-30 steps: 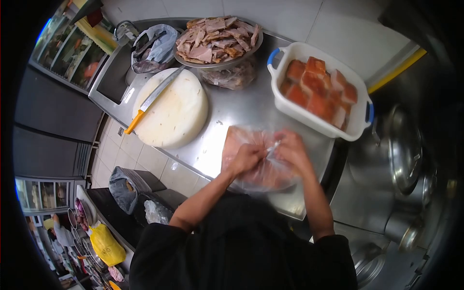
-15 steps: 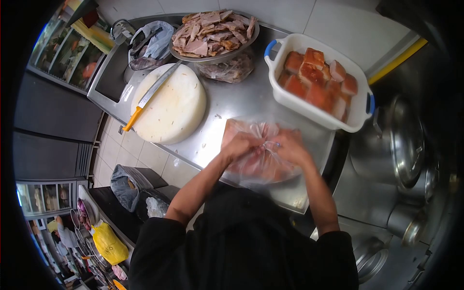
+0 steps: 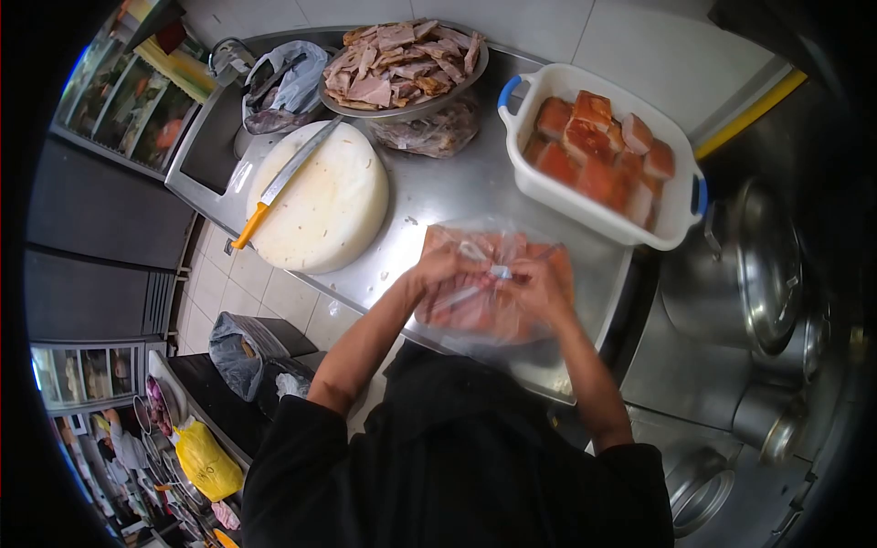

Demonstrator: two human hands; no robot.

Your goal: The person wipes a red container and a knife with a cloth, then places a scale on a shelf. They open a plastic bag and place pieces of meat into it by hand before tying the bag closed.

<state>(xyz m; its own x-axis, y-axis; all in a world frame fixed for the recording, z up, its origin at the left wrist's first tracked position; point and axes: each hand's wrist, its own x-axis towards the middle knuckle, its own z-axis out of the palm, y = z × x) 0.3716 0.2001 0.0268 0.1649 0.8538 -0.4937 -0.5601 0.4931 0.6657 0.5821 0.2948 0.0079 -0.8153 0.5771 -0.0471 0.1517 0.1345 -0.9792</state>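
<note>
A clear plastic bag (image 3: 484,315) with pinkish-orange pieces of meat inside lies on the steel table in front of me. My left hand (image 3: 449,269) pinches the gathered bag neck from the left. From the right, my right hand (image 3: 537,285) grips the same neck, close to my left fingers. A small pale twist of plastic shows between the fingertips of both hands. Just beyond stands a white tub (image 3: 676,233) with blue handles, holding several reddish meat blocks (image 3: 598,142).
A yellow-handled knife (image 3: 290,178) rests on a thick round cutting board (image 3: 329,215) at left. Behind it are a bowl of sliced meat (image 3: 402,64) and another bagged lump (image 3: 429,128). Large metal pots (image 3: 722,283) stand at right, and a lined bin (image 3: 239,352) is at lower left.
Both hands have drawn closer together at the bag's neck, and the gathered plastic between them is now a tighter twist. The bag stays in nearly the same place.
</note>
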